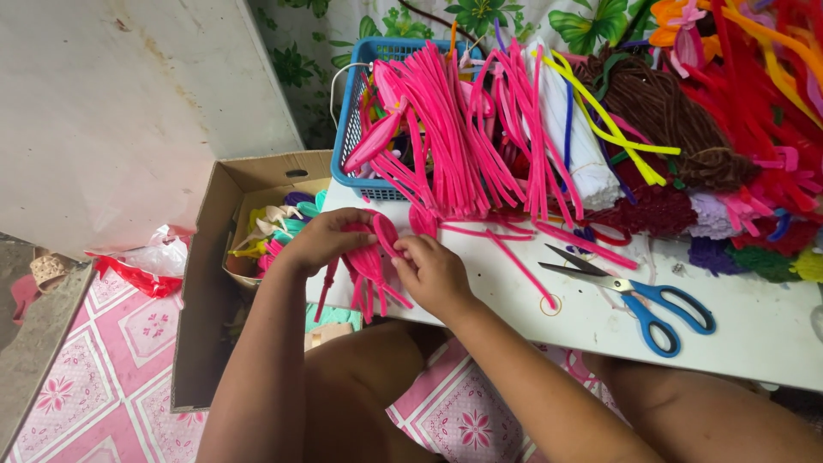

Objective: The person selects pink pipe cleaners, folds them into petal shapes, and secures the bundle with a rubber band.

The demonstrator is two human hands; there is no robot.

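Both hands, left hand (321, 240) and right hand (433, 270), pinch a half-made pink petal bunch (370, 261), with many straight pink stems (463, 137) just above them not bent yet.

Head camera, looking down, close over table (754, 334).

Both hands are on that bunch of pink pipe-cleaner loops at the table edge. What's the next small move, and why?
Probably pinch the newest loop closed with the right hand while the left hand grips the pink pipe-cleaner bunch: its loops fan above the fingers, loose stems dangling below.
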